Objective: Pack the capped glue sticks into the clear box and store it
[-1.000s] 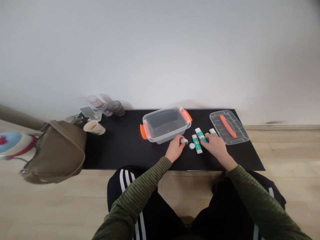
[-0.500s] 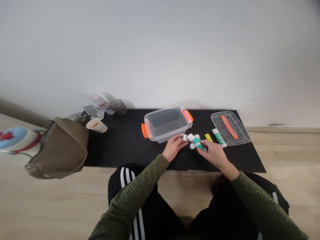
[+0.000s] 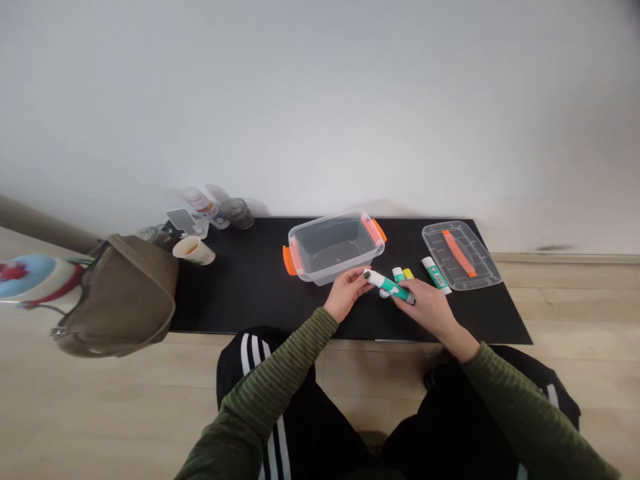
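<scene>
Tub of clear plastic with orange clips (image 3: 334, 250), far centre, might shift if the left hand (image 3: 344, 293) nudges it; the green-and-white plastic glue stick (image 3: 386, 285), pinched nearer by the fingers of left and right hand (image 3: 431, 307), could slip if pushed crooked. Counted: one tub, one clear orange-handled lid (image 3: 460, 255), three glue sticks, one yellow stick (image 3: 409, 274), one white cap (image 3: 383, 293).

From here I see a taupe bag (image 3: 123, 300) between eight and nine o'clock, and farther out at nine a blue-and-white round object (image 3: 30, 280) with red on it. Also near nine, I make out a paper cup (image 3: 200, 253) of amber liquid, a pale bottle (image 3: 203, 205) and a dark glass (image 3: 237, 214) beside it. A plain wall (image 3: 320, 113) fills twelve.
</scene>
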A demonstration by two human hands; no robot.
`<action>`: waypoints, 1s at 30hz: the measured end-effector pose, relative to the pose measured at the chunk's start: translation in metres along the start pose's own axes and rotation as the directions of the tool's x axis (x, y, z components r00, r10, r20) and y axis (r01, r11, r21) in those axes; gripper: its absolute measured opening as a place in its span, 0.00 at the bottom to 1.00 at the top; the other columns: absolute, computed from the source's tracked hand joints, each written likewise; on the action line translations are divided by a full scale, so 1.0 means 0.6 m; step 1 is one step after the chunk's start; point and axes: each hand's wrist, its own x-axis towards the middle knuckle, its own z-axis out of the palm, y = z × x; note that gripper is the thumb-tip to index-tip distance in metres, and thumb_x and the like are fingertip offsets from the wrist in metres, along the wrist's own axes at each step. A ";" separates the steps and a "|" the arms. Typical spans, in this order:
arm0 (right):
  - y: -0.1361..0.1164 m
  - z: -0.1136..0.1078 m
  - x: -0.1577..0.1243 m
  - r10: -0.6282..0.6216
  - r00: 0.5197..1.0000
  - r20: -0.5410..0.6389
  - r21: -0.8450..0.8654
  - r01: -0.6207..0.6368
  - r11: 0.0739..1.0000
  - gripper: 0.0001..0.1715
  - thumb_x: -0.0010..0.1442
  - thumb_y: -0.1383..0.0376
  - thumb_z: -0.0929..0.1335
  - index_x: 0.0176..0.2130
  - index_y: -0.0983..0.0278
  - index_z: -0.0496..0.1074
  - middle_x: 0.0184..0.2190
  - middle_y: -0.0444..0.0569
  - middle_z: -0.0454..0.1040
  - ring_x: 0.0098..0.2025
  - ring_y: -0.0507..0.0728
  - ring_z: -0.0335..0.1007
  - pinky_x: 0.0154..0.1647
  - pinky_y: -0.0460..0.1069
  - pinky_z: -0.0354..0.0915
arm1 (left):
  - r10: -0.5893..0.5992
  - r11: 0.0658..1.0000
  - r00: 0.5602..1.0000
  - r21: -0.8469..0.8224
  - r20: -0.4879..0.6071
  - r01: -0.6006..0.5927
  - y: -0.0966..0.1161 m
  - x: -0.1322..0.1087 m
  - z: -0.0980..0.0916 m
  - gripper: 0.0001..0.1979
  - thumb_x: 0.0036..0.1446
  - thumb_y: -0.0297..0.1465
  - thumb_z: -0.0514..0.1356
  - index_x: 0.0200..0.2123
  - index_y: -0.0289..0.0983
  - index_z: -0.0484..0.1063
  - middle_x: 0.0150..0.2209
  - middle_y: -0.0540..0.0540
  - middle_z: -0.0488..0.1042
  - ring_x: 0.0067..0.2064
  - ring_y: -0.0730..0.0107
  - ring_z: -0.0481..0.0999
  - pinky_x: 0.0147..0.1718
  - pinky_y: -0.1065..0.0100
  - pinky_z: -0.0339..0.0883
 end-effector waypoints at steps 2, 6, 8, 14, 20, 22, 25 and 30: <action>0.002 0.000 -0.001 -0.014 1.000 -0.024 -0.010 0.014 1.000 0.14 0.62 0.58 0.67 0.45 0.62 0.73 0.42 0.51 0.79 0.43 0.58 0.76 0.40 0.48 0.66 | -0.002 1.000 1.000 0.019 -0.003 0.002 0.000 -0.002 0.001 0.18 0.49 0.34 0.72 0.42 0.34 0.78 0.40 0.44 0.78 0.42 0.68 0.77 0.54 0.57 0.68; 0.002 -0.001 -0.001 -0.043 0.997 -0.057 -0.019 0.041 0.999 0.14 0.62 0.58 0.67 0.46 0.61 0.74 0.43 0.51 0.78 0.44 0.58 0.75 0.39 0.48 0.67 | -0.019 0.999 1.000 0.041 -0.002 0.019 0.000 -0.006 0.005 0.18 0.47 0.34 0.72 0.41 0.34 0.79 0.40 0.44 0.79 0.42 0.68 0.77 0.53 0.58 0.68; 0.000 -0.003 -0.001 -0.050 0.997 -0.066 -0.023 0.048 0.999 0.14 0.62 0.58 0.67 0.46 0.61 0.74 0.42 0.51 0.78 0.44 0.57 0.75 0.39 0.48 0.67 | -0.025 0.999 1.000 0.042 0.000 0.025 0.000 -0.007 0.007 0.18 0.46 0.34 0.73 0.41 0.34 0.79 0.40 0.44 0.79 0.43 0.68 0.77 0.53 0.58 0.68; -0.003 -0.006 -0.001 -0.056 0.995 -0.077 -0.041 0.053 0.998 0.15 0.63 0.57 0.68 0.46 0.61 0.74 0.42 0.51 0.78 0.43 0.57 0.76 0.37 0.48 0.67 | -0.039 0.998 0.999 0.049 0.004 0.038 0.000 -0.009 0.008 0.19 0.46 0.34 0.73 0.41 0.34 0.79 0.40 0.44 0.79 0.42 0.69 0.77 0.53 0.58 0.68; -0.004 -0.007 -0.005 -0.068 0.994 -0.081 -0.013 0.067 0.998 0.15 0.63 0.57 0.67 0.47 0.61 0.75 0.42 0.51 0.79 0.43 0.57 0.75 0.40 0.48 0.68 | -0.043 0.998 0.999 0.051 0.012 0.042 0.001 -0.010 0.009 0.19 0.46 0.35 0.73 0.42 0.34 0.79 0.40 0.44 0.79 0.43 0.68 0.77 0.54 0.58 0.67; -0.006 -0.009 -0.006 -0.059 0.996 -0.066 -0.002 0.059 0.998 0.15 0.64 0.57 0.67 0.47 0.61 0.76 0.42 0.52 0.79 0.44 0.57 0.75 0.41 0.48 0.68 | -0.043 0.998 0.999 0.053 0.013 0.043 0.001 -0.011 0.008 0.19 0.46 0.35 0.73 0.42 0.34 0.80 0.40 0.44 0.79 0.42 0.68 0.77 0.54 0.58 0.67; -0.008 -0.012 -0.008 -0.032 0.999 -0.020 0.028 0.033 0.999 0.17 0.64 0.56 0.66 0.47 0.61 0.76 0.43 0.54 0.78 0.44 0.58 0.75 0.44 0.49 0.69 | -0.045 0.997 0.999 0.061 0.024 0.043 0.000 -0.011 0.006 0.18 0.47 0.35 0.72 0.42 0.34 0.79 0.40 0.44 0.79 0.42 0.68 0.77 0.53 0.58 0.68; -0.009 -0.015 -0.010 0.022 0.998 0.065 0.177 -0.034 0.984 0.18 0.63 0.56 0.66 0.48 0.61 0.76 0.42 0.53 0.79 0.40 0.59 0.75 0.44 0.52 0.69 | -0.048 0.992 0.996 0.123 0.070 0.039 0.001 -0.013 0.002 0.20 0.48 0.36 0.72 0.44 0.35 0.79 0.43 0.42 0.79 0.44 0.65 0.78 0.53 0.58 0.67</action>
